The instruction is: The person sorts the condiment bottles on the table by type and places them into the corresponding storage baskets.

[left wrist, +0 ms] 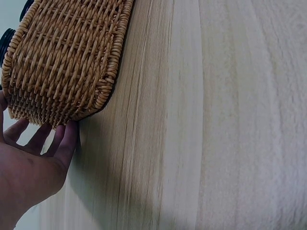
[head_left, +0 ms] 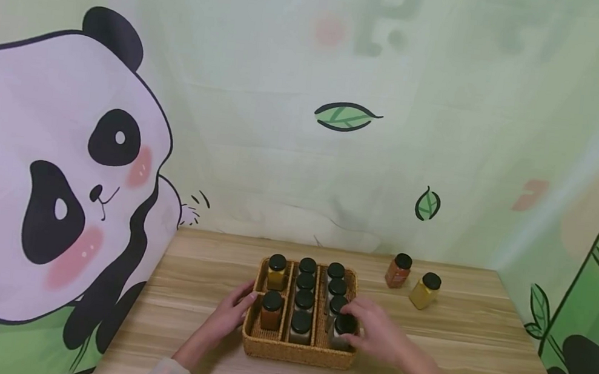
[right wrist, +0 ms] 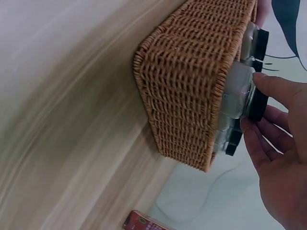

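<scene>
A woven wicker basket (head_left: 298, 353) with compartments holds several spice jars with black lids. My right hand (head_left: 379, 335) pinches the black lid of a clear jar (right wrist: 238, 91) between thumb and fingers, at the basket's front right corner. In the right wrist view that jar stands partly above the rim, its lower end hidden by the wicker wall. On the other side, my left hand (head_left: 228, 313) rests against the basket's left wall, fingertips (left wrist: 69, 132) touching the weave low down. The left column holds a yellow jar (head_left: 276, 277) and a reddish-brown jar (head_left: 270, 316).
On the wooden table (head_left: 435, 354), right of the basket and farther back, stand a red-orange jar (head_left: 397, 274) and a yellow jar (head_left: 423, 294), both black-lidded. A printed cloth backdrop (head_left: 258, 164) with a panda and leaves rises behind the table's far edge.
</scene>
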`<action>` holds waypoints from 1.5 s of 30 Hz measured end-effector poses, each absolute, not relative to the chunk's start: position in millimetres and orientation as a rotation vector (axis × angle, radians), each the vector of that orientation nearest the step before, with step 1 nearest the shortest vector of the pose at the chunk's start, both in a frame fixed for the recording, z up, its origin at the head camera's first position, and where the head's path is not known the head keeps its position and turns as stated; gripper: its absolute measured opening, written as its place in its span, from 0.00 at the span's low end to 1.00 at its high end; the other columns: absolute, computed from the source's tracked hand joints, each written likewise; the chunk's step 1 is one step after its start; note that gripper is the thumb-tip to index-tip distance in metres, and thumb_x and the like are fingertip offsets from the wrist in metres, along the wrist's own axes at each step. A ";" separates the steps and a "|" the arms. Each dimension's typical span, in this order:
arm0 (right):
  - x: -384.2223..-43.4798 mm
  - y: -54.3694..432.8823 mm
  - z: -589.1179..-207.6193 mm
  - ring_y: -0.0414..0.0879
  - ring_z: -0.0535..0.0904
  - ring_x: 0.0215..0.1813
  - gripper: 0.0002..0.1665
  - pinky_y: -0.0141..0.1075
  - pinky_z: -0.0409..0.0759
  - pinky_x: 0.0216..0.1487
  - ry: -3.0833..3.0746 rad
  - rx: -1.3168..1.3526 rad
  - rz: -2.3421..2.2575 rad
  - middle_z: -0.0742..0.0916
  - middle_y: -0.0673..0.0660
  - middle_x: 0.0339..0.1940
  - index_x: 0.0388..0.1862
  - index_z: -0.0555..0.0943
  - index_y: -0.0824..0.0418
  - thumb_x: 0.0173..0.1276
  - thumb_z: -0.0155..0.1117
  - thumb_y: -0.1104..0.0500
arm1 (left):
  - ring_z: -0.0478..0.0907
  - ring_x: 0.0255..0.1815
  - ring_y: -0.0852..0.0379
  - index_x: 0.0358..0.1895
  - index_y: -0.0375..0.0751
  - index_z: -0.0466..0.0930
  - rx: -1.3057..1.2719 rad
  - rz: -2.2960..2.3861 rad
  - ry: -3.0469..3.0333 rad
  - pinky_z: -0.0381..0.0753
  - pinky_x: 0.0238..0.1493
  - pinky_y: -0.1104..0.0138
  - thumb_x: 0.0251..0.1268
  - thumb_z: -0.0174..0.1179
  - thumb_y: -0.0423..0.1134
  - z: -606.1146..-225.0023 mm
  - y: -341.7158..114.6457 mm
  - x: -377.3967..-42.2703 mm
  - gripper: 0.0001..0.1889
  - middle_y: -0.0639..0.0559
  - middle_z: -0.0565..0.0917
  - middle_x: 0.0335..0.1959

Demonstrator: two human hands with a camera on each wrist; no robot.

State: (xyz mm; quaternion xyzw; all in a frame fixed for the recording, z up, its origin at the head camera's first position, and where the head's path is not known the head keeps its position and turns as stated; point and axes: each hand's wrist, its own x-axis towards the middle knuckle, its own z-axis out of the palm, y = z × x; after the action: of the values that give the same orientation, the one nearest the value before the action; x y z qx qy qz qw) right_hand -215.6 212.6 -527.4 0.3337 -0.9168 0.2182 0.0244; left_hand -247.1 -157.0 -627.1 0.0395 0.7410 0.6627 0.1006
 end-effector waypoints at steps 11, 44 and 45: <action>-213.4 209.4 -542.2 0.48 0.81 0.53 0.24 0.47 0.86 0.54 -2.812 1.036 0.643 0.83 0.53 0.52 0.57 0.84 0.63 0.65 0.82 0.56 | 0.65 0.79 0.34 0.84 0.39 0.57 0.115 1.987 2.169 0.75 0.72 0.43 0.86 0.53 0.52 -629.3 -156.7 -248.4 0.35 0.34 0.60 0.83; -274.9 280.7 -510.7 0.56 0.85 0.50 0.31 0.57 0.87 0.51 -2.684 0.607 0.850 0.86 0.61 0.51 0.62 0.82 0.70 0.65 0.82 0.57 | 0.63 0.79 0.33 0.84 0.38 0.57 0.109 1.998 2.149 0.77 0.71 0.44 0.86 0.53 0.53 -629.0 -157.4 -250.3 0.36 0.34 0.60 0.83; -281.4 285.6 -510.6 0.58 0.84 0.51 0.32 0.58 0.86 0.52 -2.707 0.574 0.838 0.86 0.63 0.52 0.63 0.81 0.71 0.66 0.81 0.56 | 0.63 0.79 0.33 0.84 0.38 0.57 0.108 2.000 2.148 0.77 0.71 0.44 0.86 0.53 0.53 -629.0 -157.3 -250.0 0.36 0.34 0.60 0.83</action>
State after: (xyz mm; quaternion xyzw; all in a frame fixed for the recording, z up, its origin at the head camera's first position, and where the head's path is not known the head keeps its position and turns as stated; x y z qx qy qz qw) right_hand -281.4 285.6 -510.6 0.1969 -0.9289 0.2877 0.1251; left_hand -250.0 -157.3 -629.0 0.0367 0.7275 0.6774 0.1023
